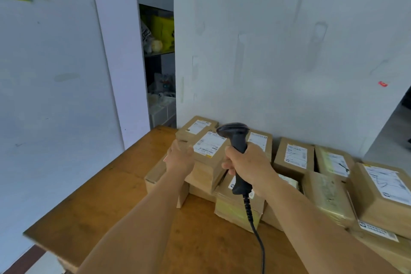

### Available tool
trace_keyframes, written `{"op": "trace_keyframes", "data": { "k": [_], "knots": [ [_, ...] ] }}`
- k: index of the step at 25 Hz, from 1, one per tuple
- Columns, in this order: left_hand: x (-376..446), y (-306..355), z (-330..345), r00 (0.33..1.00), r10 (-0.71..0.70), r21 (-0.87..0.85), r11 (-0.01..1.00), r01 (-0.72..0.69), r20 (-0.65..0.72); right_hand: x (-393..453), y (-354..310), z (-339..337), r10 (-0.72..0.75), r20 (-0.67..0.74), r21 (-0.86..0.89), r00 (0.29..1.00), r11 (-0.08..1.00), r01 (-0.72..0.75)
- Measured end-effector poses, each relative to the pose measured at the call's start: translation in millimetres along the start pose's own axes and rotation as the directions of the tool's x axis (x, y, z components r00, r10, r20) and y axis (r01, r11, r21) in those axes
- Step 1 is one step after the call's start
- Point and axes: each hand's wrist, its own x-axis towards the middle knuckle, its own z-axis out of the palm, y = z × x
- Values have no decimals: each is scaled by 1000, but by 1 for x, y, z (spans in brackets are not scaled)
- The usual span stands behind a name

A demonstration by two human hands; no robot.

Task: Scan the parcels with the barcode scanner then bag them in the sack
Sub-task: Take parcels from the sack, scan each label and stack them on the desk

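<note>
R hand (249, 163) wraps the scanner (236, 140) grip, head aimed at the label of the parcel (208, 158) at frame centre. L hand (180, 158) holds that parcel's left edge, fingers curled over it; it's tilted atop the pile. No sack in view.

Risks, my guess: tilted parcel may slip off the stack; cord (255, 227) could snag boxes; beam may catch a neighbour's label, giving a wrong scan.

Wood worktop (100, 207), lower left, against white walls; shelves w/ goods thru gap, upper centre.
</note>
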Motion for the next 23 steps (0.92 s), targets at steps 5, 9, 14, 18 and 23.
{"op": "trace_keyframes", "data": {
  "k": [5, 9, 14, 18, 23],
  "knots": [
    [28, -15, 2, 998, -31, 176, 984, 21, 53, 14, -19, -3, 167, 53, 92, 984, 981, -172],
    [29, -28, -5, 982, -73, 142, 989, 48, 176, 10, -30, -9, 271, 93, 108, 958, 954, -280],
    [21, -36, -6, 977, -80, 140, 989, 53, 196, 3, -34, -3, 304, 163, 95, 939, 942, -321],
    [20, -38, -7, 976, -79, 162, 986, 46, 203, -1, -38, 3, 303, 210, 103, 930, 939, -329],
    [21, -38, -5, 977, -81, 157, 986, 50, 196, -3, -37, 5, 288, 215, 90, 933, 946, -313]
  ]
}}
